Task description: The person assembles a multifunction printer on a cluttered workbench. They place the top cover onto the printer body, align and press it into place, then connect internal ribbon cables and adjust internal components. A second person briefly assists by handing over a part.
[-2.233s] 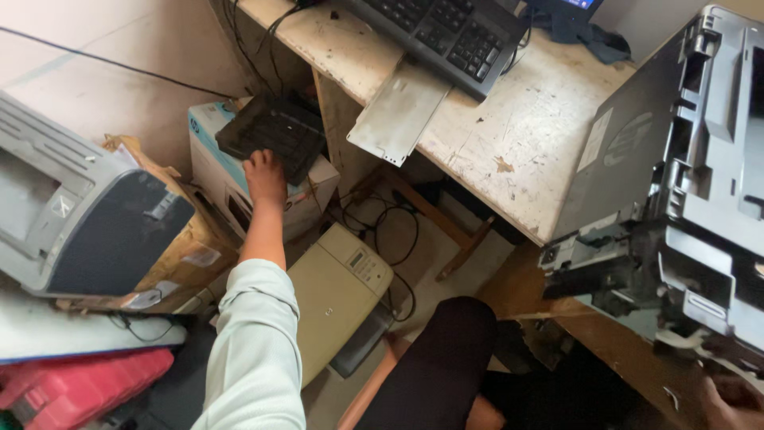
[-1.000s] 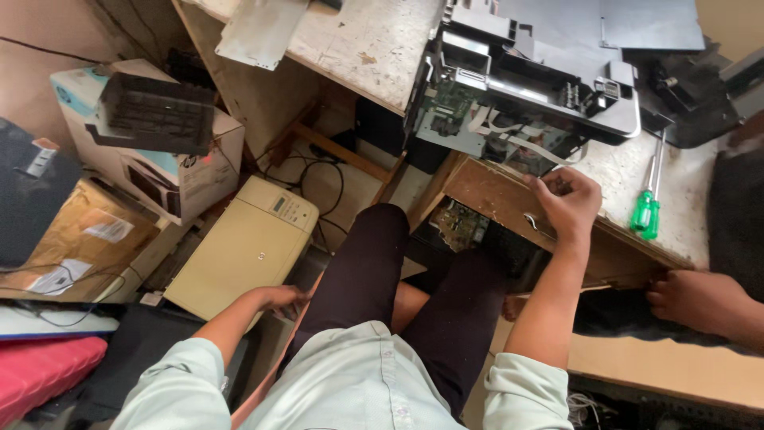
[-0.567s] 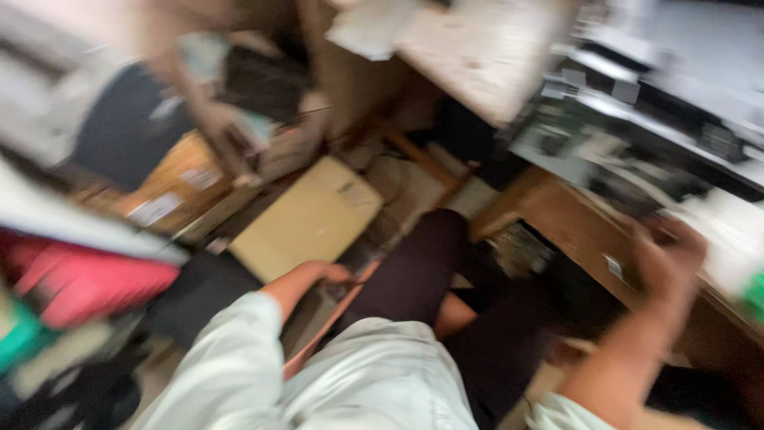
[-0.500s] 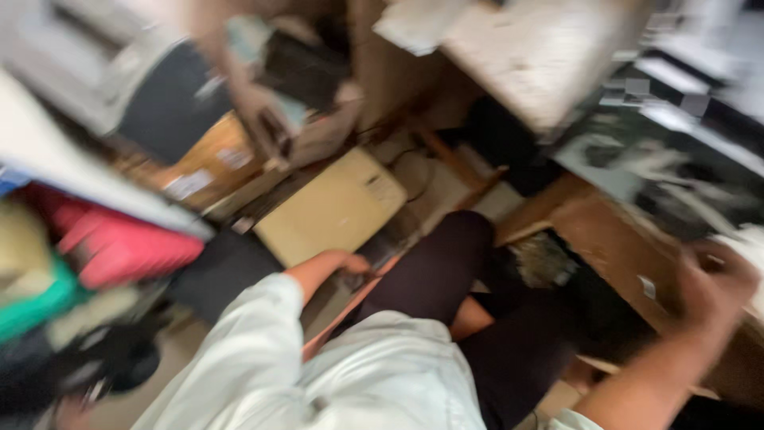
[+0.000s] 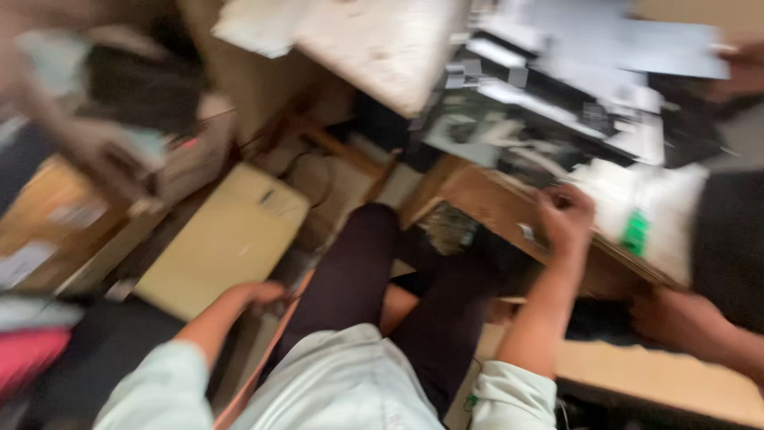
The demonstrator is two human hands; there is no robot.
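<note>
Currently, the fingers of the right hand [image 5: 567, 216] are seen curled inward at the front edge of the wooden worktop [image 5: 509, 209], just below the opened printer [image 5: 549, 119]. Whether a small part is pinched there cannot be told, because the frame is blurred by motion. The left hand [image 5: 256, 295] is lowered beside the left thigh, with its fingers bent at the edge of the seat, near the beige flat-topped device [image 5: 227, 239] lying on the floor; whether anything is gripped cannot be told either.

The printer is positioned on the worktop with its covers removed, so that internal frames and a circuit board are exposed. A green-handled screwdriver [image 5: 635, 231] is laid on the worktop just right of the right hand, untouched. A second person's hand [image 5: 676, 322] is rested at the lower right edge of the worktop, well apart from the printer.

Disassembly is judged to be well advanced, since the housing is already off; work on the exposed interior is judged to remain. A cardboard box [image 5: 48, 215] is placed on the floor at the left.
</note>
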